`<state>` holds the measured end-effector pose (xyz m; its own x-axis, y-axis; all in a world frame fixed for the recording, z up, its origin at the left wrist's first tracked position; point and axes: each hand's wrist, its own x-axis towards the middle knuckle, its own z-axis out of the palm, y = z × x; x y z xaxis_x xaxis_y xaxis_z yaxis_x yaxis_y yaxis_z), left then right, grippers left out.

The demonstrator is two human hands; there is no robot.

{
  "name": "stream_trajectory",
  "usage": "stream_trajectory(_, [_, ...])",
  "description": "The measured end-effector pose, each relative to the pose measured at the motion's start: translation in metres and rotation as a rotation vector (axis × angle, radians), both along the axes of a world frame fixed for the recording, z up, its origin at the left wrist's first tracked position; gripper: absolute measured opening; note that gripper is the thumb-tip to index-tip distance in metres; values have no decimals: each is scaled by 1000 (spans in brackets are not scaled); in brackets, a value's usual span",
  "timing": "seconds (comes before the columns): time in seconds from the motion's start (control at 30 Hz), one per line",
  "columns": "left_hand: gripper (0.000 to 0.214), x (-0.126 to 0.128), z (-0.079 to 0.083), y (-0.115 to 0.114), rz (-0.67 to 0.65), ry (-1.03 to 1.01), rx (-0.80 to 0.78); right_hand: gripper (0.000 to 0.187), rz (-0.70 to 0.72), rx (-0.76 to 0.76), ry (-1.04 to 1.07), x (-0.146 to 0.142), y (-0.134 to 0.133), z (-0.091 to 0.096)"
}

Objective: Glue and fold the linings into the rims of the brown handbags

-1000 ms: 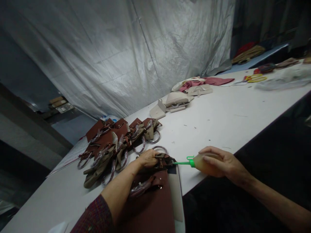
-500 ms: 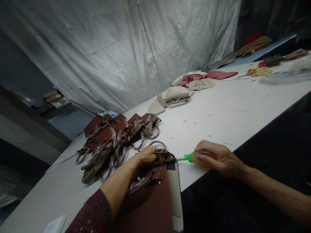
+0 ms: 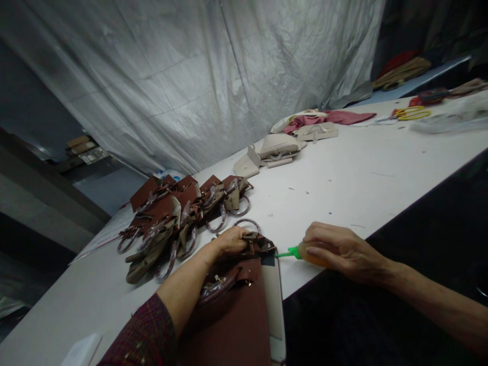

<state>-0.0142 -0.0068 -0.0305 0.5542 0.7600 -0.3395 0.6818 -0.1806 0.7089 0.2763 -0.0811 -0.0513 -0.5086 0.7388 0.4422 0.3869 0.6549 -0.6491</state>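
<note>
A brown handbag lies at the table's near edge, its pale inner side showing along the right. My left hand is closed on the gathered upper part of this bag; the fingertips are partly hidden in the folds. In my right hand is a squeeze bottle of amber liquid, lying nearly level. Its thin green nozzle points left, and the tip is at the bag's upper right corner. Whether the tip touches the bag I cannot tell. A plastic-wrapped handle lies across the bag's front.
Several brown handbags with wrapped handles are heaped at left. Beige bag pieces and pink cloth lie farther back. Yellow-handled scissors and clear plastic are at far right. A silvery sheet hangs behind the white table.
The bottle's nozzle has shifted slightly lower along the bag's corner, and my right hand has moved a little with it. My left hand keeps its hold. The view has shifted slightly.
</note>
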Motion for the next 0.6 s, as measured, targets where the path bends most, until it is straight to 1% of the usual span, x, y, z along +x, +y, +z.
stream_trajectory(0.1, [21,1,2,-1,7,21,5,23,51,-21,-26,-1,1,0])
stream_trajectory(0.2, [21,1,4,0,-15,44,54,22,-18,32,17,0,3,-3])
stream_trajectory(0.27, [22,-1,3,1,-45,45,84,22,-19,26,20,1,1,-4])
stream_trajectory(0.37, [23,-4,-3,5,-59,21,82,23,57,-36,-17,2,-5,-3])
stream_trajectory(0.5, [22,-10,-12,8,-37,81,117,23,64,-60,-2,1,-14,-1])
stream_trajectory(0.6, [27,-12,-17,9,-32,53,105,20,119,-107,-6,0,-20,-4])
